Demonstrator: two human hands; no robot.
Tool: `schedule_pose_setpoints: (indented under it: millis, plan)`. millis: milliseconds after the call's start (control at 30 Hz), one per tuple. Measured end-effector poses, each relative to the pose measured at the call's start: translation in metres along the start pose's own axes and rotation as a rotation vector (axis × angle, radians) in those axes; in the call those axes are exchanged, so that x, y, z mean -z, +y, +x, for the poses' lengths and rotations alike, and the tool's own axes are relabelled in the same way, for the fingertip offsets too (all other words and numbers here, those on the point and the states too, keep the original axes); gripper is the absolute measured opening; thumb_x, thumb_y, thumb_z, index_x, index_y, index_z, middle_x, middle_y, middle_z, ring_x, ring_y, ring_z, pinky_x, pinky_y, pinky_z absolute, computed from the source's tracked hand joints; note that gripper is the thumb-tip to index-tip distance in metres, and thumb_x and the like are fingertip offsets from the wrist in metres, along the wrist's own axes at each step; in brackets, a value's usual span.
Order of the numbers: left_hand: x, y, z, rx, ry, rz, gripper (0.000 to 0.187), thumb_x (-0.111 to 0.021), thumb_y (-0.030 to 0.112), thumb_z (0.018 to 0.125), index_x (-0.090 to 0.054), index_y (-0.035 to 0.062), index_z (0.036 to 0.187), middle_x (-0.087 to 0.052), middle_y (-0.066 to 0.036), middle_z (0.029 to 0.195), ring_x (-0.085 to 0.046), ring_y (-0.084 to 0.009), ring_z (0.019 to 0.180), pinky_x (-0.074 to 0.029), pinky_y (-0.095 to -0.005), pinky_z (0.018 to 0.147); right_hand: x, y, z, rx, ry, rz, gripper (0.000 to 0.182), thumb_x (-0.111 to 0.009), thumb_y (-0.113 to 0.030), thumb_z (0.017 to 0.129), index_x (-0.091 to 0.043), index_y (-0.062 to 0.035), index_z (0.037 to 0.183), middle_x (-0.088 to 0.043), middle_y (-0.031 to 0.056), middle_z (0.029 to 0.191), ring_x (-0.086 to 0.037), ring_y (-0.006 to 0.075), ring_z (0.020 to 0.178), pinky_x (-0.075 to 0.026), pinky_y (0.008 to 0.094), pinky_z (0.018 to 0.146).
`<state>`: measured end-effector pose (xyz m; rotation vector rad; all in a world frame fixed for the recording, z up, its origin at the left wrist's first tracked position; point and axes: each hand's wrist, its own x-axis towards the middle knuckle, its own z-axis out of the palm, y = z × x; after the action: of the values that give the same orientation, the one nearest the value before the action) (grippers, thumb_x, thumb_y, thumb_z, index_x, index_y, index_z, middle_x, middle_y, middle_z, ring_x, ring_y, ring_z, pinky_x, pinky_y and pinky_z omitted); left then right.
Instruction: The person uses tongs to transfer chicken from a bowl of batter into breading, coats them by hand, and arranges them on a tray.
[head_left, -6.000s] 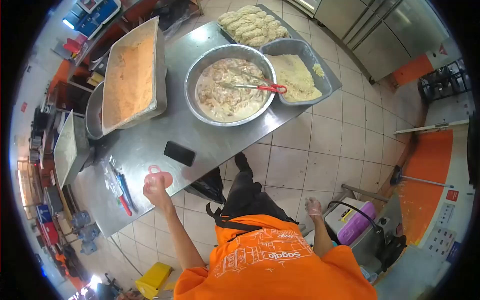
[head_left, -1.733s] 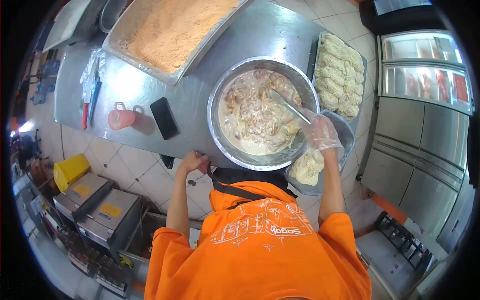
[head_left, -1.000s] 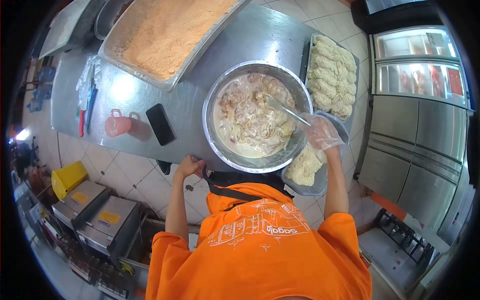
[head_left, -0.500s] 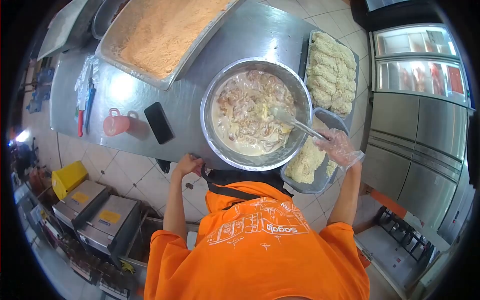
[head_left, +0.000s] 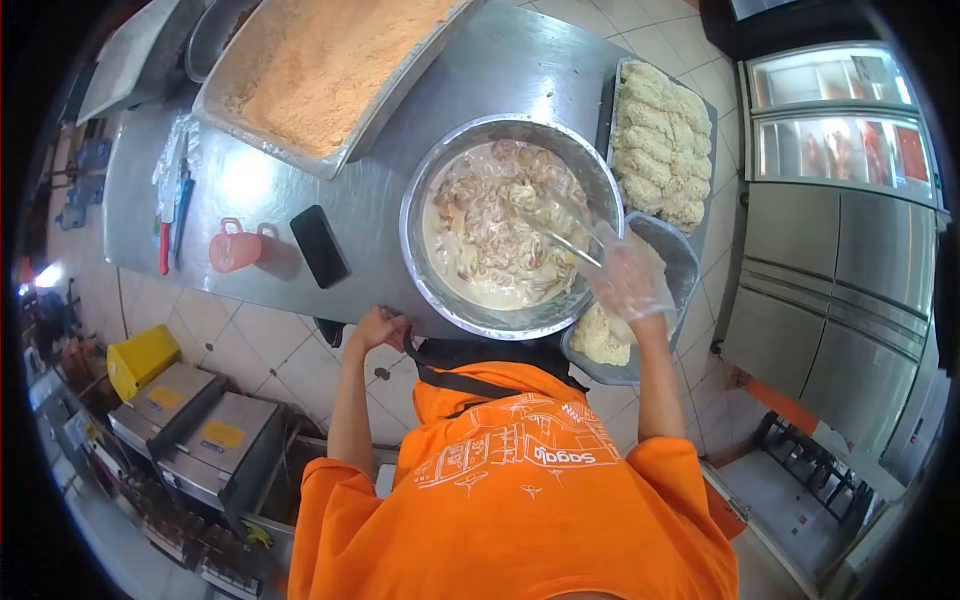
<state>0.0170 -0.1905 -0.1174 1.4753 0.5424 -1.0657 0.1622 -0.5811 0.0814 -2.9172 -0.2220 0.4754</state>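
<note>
A large metal bowl (head_left: 412,250) holds pieces of what looks like raw meat in a creamy, pale batter (head_left: 510,225). My right hand (head_left: 628,278), in a clear plastic glove, is closed around metal tongs (head_left: 572,247). Their blurred far ends reach into the mix on the bowl's right side. Bare and curled, my left hand (head_left: 380,328) rests at the table's front edge beside a black apron strap (head_left: 415,362); whatever its fingers may grip is hidden. Partly under my right wrist is a grey tub (head_left: 683,262) with pale crumb-coated food (head_left: 600,338).
Coated pieces (head_left: 660,145) fill a tray at the table's right end. A deep pan of orange breading (head_left: 330,75) stands at the back left. A phone (head_left: 319,247), a pink cup (head_left: 235,247) and a red-handled knife (head_left: 165,245) lie left of the bowl. Steel refrigerators (head_left: 835,260) stand right.
My right hand has moved left from over the tub to the bowl's right rim, pushing the tongs further into the mix. My left hand stays put.
</note>
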Motion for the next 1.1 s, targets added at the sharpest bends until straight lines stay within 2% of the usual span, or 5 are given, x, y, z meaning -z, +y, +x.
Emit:
schedule_pose_setpoints:
  millis: [100,200,267,467,1100]
  plan:
    - [0.001,0.000,-0.001,-0.015,0.000,-0.009,0.030,-0.062,0.018,0.083,-0.068,-0.0118,0.079,-0.068,-0.017,0.069,-0.068,-0.0247,0.058,-0.056,-0.0318,0.054,-0.023,0.009,0.018,-0.075,-0.139,-0.080,0.045,-0.060,-0.034,0.085,-0.061,-0.0018,0.116,-0.065,0.0253,0.099,-0.062,0.0420,0.093,-0.049,0.0482,0.081]
    - [0.001,-0.006,0.002,-0.048,0.006,-0.043,0.034,-0.065,0.019,0.082,-0.066,-0.0147,0.081,-0.067,-0.020,0.070,-0.068,-0.0276,0.056,-0.059,-0.0353,0.053,-0.016,0.020,0.024,-0.083,-0.096,0.190,0.042,-0.060,-0.034,0.085,-0.064,-0.0034,0.113,-0.066,0.0239,0.093,-0.064,0.0378,0.086,-0.049,0.0460,0.076]
    - [0.001,-0.009,0.004,-0.055,0.013,-0.052,0.034,-0.065,0.020,0.083,-0.066,-0.0146,0.081,-0.067,-0.020,0.070,-0.068,-0.0277,0.056,-0.059,-0.0353,0.054,0.003,0.025,0.021,-0.139,-0.314,0.318,0.042,-0.060,-0.037,0.086,-0.066,-0.0068,0.114,-0.067,0.0173,0.085,-0.064,0.0277,0.077,-0.048,0.0405,0.071]
    - [0.003,-0.008,0.004,-0.038,-0.019,-0.068,0.035,-0.065,0.019,0.083,-0.065,-0.0158,0.083,-0.066,-0.021,0.071,-0.068,-0.0285,0.058,-0.059,-0.0366,0.053,0.027,0.042,-0.005,-0.280,-0.385,0.512,0.037,-0.064,-0.031,0.089,-0.066,-0.0090,0.118,-0.061,0.0040,0.072,-0.054,0.0126,0.064,-0.044,0.0309,0.060]
    - [0.003,-0.002,0.002,-0.014,-0.029,-0.016,0.032,-0.062,0.019,0.083,-0.067,-0.0130,0.078,-0.068,-0.017,0.070,-0.068,-0.0258,0.059,-0.059,-0.0348,0.056,0.100,0.076,-0.067,-0.266,-0.210,0.569,0.036,-0.069,-0.030,0.084,-0.067,-0.0025,0.107,-0.057,-0.0005,0.072,-0.048,0.0077,0.064,-0.039,0.0259,0.056]
